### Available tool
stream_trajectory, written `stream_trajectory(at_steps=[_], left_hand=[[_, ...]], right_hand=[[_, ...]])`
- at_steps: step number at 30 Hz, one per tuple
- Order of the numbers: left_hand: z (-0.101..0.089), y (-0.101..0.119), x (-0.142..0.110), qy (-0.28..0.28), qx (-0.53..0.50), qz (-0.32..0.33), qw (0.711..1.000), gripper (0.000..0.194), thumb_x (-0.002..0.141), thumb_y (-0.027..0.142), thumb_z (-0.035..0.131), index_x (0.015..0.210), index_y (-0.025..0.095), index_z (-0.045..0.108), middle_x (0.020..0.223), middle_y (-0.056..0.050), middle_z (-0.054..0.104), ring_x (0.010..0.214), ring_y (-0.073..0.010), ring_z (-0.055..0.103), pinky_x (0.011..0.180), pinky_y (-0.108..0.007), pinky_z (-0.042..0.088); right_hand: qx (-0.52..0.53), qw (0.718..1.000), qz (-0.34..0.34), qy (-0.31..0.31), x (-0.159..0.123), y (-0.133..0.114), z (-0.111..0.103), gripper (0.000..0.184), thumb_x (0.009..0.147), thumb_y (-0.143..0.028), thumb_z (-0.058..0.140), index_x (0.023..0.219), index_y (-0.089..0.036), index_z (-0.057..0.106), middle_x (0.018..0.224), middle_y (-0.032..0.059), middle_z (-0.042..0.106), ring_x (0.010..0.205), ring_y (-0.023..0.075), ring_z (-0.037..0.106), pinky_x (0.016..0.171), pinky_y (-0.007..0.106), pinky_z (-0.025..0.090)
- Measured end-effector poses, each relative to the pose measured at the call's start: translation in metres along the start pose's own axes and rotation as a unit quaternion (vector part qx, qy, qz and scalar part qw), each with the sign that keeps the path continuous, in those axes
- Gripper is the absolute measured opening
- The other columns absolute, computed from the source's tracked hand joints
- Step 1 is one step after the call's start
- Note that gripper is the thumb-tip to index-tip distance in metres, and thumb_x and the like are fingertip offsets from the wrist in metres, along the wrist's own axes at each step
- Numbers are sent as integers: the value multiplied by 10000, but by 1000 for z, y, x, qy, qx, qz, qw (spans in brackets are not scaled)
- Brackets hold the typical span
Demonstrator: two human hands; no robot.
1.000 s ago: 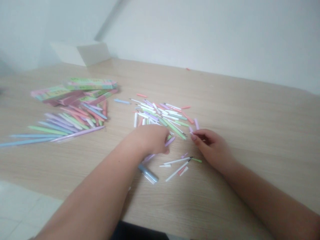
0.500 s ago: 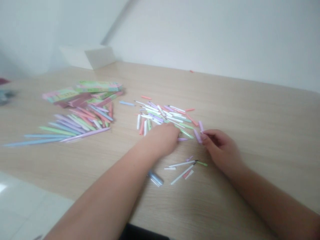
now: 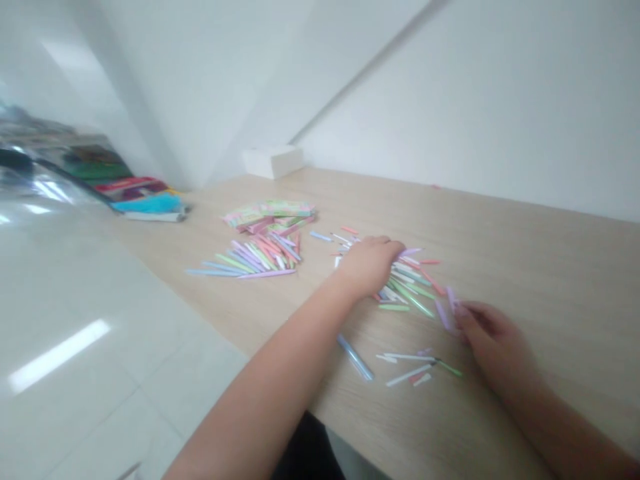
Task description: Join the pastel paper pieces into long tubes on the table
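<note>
My left hand [image 3: 373, 265] reaches over a loose pile of pen parts [image 3: 413, 288]. Its fingers are closed, and a pointed purple pen part [image 3: 412, 252] sticks out at the fingertips. My right hand [image 3: 493, 333] rests at the pile's right edge, thumb and finger pinching a purple pen tube [image 3: 451, 297]. Right beside that tube is a second purple piece [image 3: 443, 315], which it may also touch. White refills, green tubes and orange pieces make up the pile, partly hidden under my left hand.
Nearer me lie a blue pen tube [image 3: 356, 359] and several small white, green and red parts [image 3: 410, 375]. Leftward are pastel pens [image 3: 255, 259] and printed pen boxes [image 3: 280, 212]. A white box [image 3: 274, 162] stands by the wall. The table edge [image 3: 220, 331] drops to a tiled floor.
My left hand has moved away from me across the pile, carrying the purple pen part. My right hand keeps its pinch. The view has swung left, showing more floor.
</note>
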State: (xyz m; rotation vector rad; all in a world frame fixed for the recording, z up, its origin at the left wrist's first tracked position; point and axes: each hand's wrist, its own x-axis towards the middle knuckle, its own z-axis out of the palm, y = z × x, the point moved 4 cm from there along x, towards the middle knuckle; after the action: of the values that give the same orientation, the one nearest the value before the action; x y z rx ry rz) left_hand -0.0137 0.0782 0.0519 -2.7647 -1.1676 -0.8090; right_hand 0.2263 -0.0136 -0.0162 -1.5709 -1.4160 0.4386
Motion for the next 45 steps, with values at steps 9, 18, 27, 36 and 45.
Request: stream_trajectory(at_steps=[9,18,27,36,45], left_hand=[[-64,-144,-59,36,108,-318,941,408,1024,270,349,1382,258,544,1348,-137,569,1170,-264,614,961,-353,472],[-53,-205,-115,-71,137,-343,926,291,862,192,601,1127,151,714,1255,-141,663,1157,-285,610,1008,-386,467],[-48,-195,-103,-14,188,-315,930,384,908,206,468,1211,183,704,1328,-155,642,1308,-332,523,1105,-491,402],[29,-125,-27,-104,75,-110,986,359,919,333,494,1181,261,729,1203,-40,726,1107,-206,650,994,-299,484],[61,-78,1,-127,54,-22,990,440,894,348,517,1301,273,665,1266,-77,651,1188,-243,611,1065,-361,456]], right_hand=[[9,1000,-3,-25,2,-1,1,346,798,-561,676,870,-226,726,683,51,705,545,237,617,519,366,517],[4,999,3,-39,-1,-9,2,403,782,-566,677,910,-189,737,714,71,722,585,242,639,551,362,517],[-17,999,0,-33,3,0,7,466,776,-587,640,937,-162,740,726,72,720,594,212,623,573,328,492],[-28,999,-19,-39,5,12,10,389,847,-541,623,957,-180,717,769,65,719,654,210,641,613,327,499],[-15,998,-30,-53,5,22,15,346,896,-528,622,983,-205,713,797,46,713,710,206,651,663,335,515]])
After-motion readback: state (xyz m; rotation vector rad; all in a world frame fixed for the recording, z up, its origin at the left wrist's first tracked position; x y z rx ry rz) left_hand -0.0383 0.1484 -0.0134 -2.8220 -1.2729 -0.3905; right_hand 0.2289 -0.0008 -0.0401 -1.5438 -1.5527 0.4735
